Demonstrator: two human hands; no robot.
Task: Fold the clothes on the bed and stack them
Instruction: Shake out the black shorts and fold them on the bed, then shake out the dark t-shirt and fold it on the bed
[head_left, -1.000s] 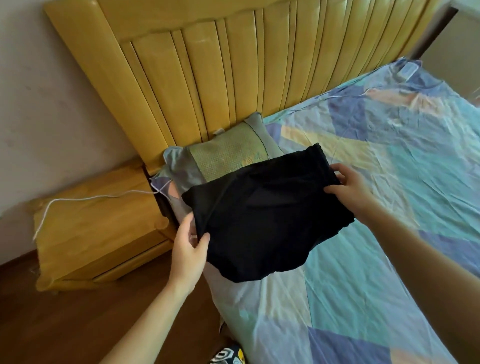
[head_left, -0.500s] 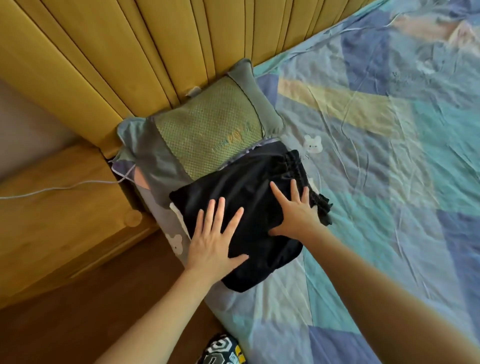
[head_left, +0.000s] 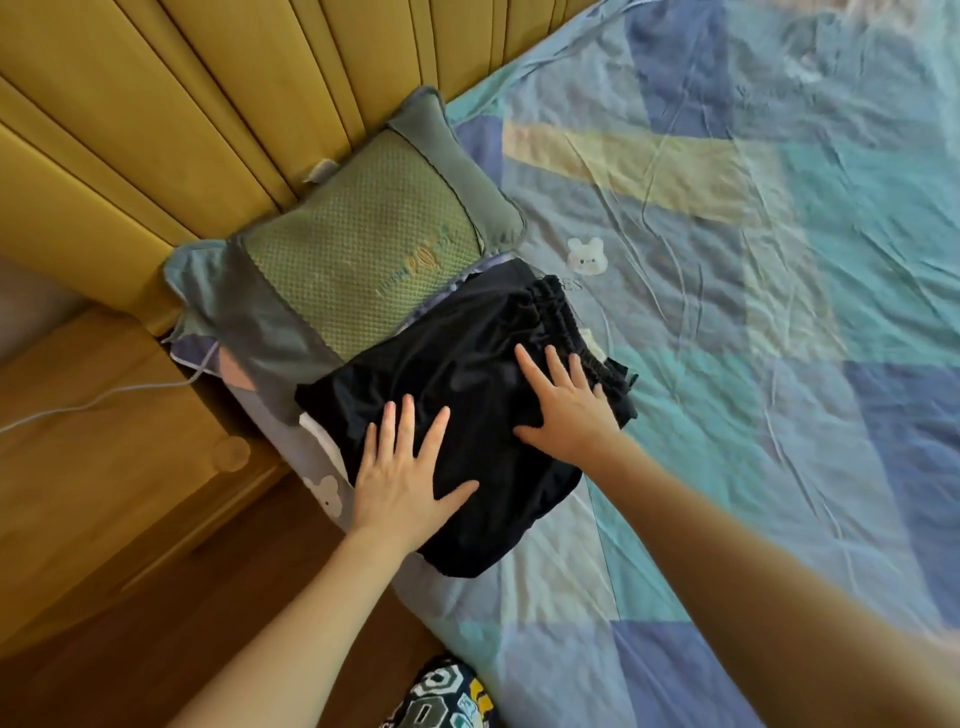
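A folded black garment (head_left: 467, 364) lies on the bed's near left corner, on top of other folded clothes whose pale edges (head_left: 322, 436) peek out beneath it. Its gathered waistband (head_left: 561, 317) faces the far right. My left hand (head_left: 405, 467) presses flat on the garment's near left part, fingers spread. My right hand (head_left: 566, 405) presses flat on its right part, just below the waistband, fingers straight.
A green and grey pillow (head_left: 363, 244) leans against the yellow wooden headboard (head_left: 218, 93) just behind the pile. A wooden nightstand (head_left: 104, 441) with a white cable (head_left: 93, 400) stands left of the bed. The patchwork bedsheet (head_left: 727, 312) stretches to the right. A patterned item (head_left: 447, 696) lies on the floor.
One second ago both hands held the black garment in the air; they laid it down on the pile and now press flat on it. Since half a second ago the hands barely moved.
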